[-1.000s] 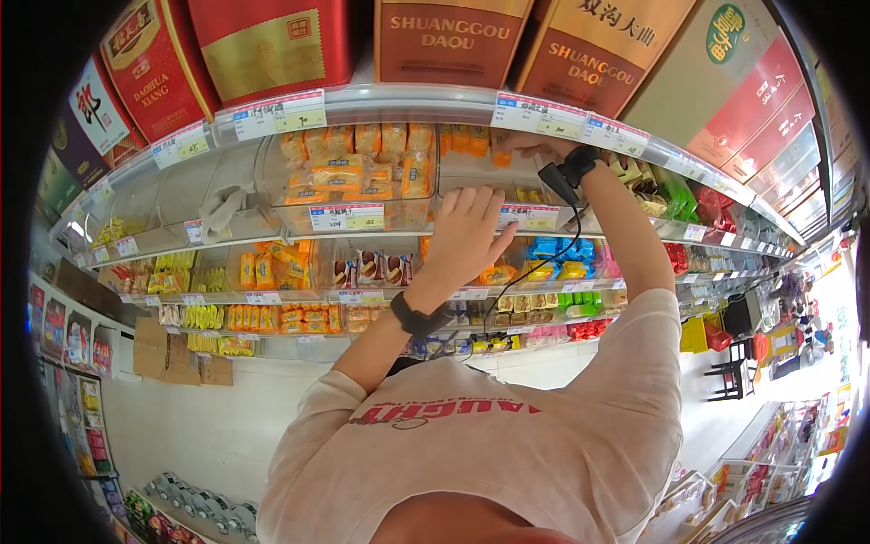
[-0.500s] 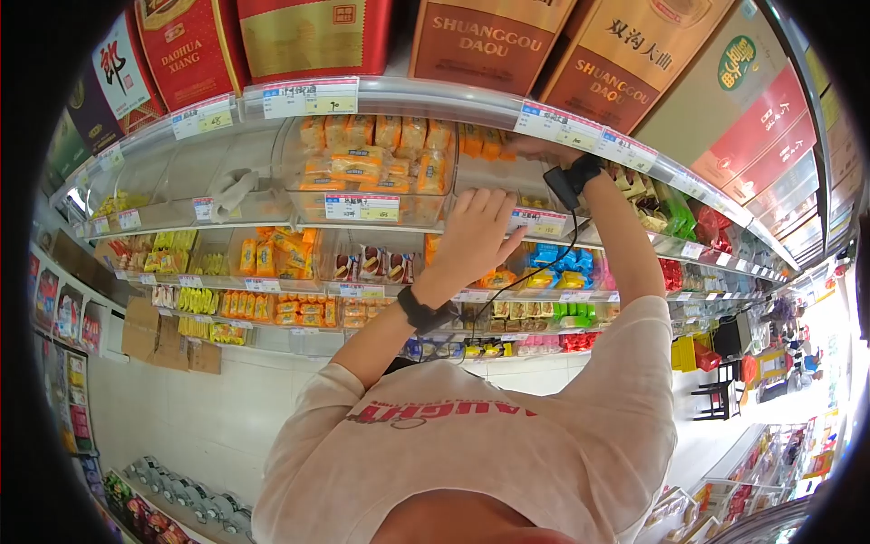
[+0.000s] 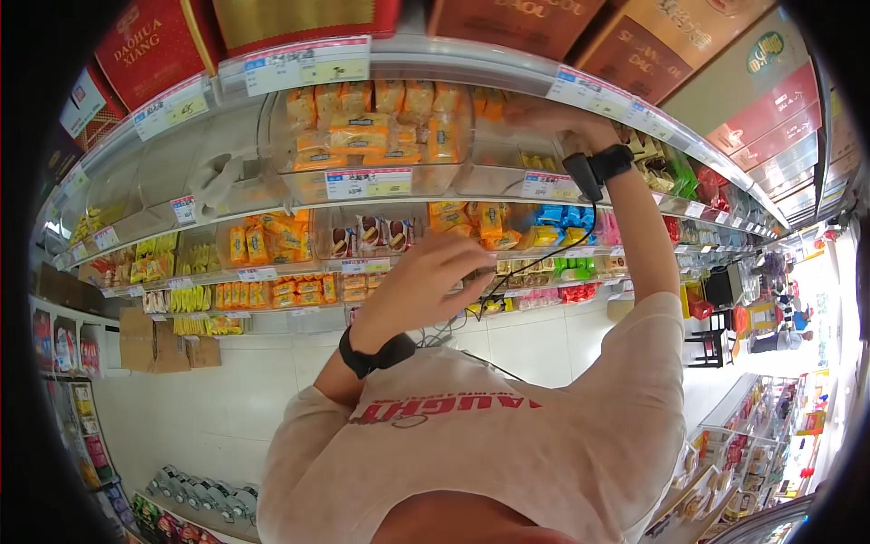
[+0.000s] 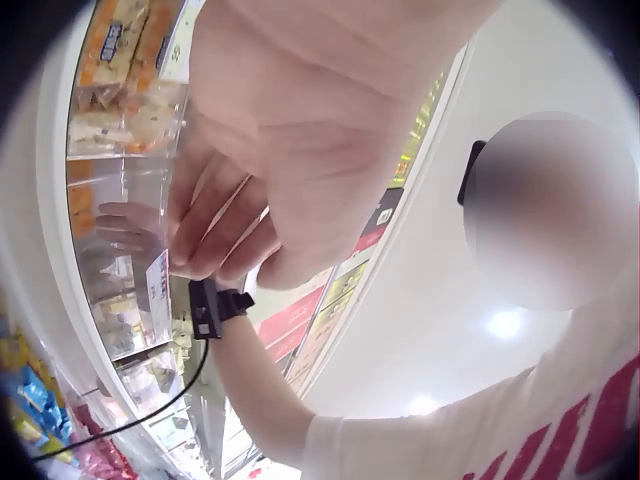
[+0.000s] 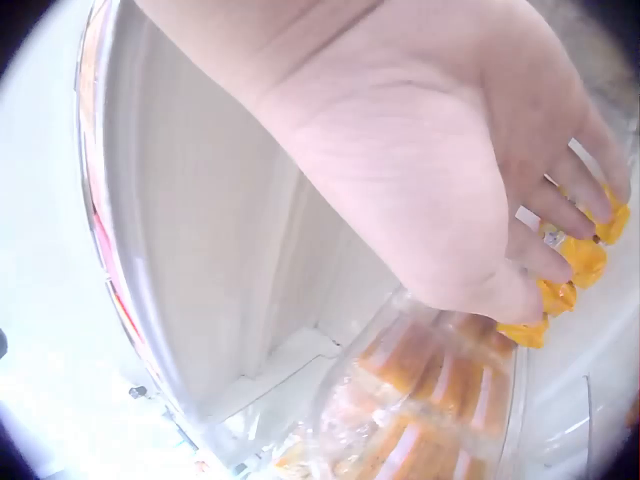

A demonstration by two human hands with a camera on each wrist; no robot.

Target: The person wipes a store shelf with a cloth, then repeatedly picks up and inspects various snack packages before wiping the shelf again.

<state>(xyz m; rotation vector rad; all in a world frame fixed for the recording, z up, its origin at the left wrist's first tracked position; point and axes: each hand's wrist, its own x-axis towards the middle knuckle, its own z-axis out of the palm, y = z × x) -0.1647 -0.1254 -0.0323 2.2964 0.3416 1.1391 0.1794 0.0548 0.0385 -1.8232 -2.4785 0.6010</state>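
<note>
My right hand (image 3: 566,122) reaches into a clear bin on the upper snack shelf, blurred in the head view. In the right wrist view its fingers extend, slightly spread, with the fingertips at a row of small orange packets (image 5: 585,262). The palm of that hand (image 5: 420,170) shows bare. My left hand (image 3: 421,286) hovers in front of the lower shelf, fingers loosely bent and holding nothing. Left of the right hand's bin stands a clear bin packed with orange-and-clear wrapped snacks (image 3: 358,136).
Boxed bottles such as the red carton (image 3: 149,50) line the shelf above, behind price tags (image 3: 308,65). Lower tiers hold blue packets (image 3: 564,215) and other wrapped snacks. A black cable (image 3: 535,263) hangs from the right wrist camera. Flattened cardboard (image 3: 154,344) stands at the left.
My left hand has come off the front of the upper bin and drawn back toward the body. The right hand stays inside its bin. The head view has shifted a little.
</note>
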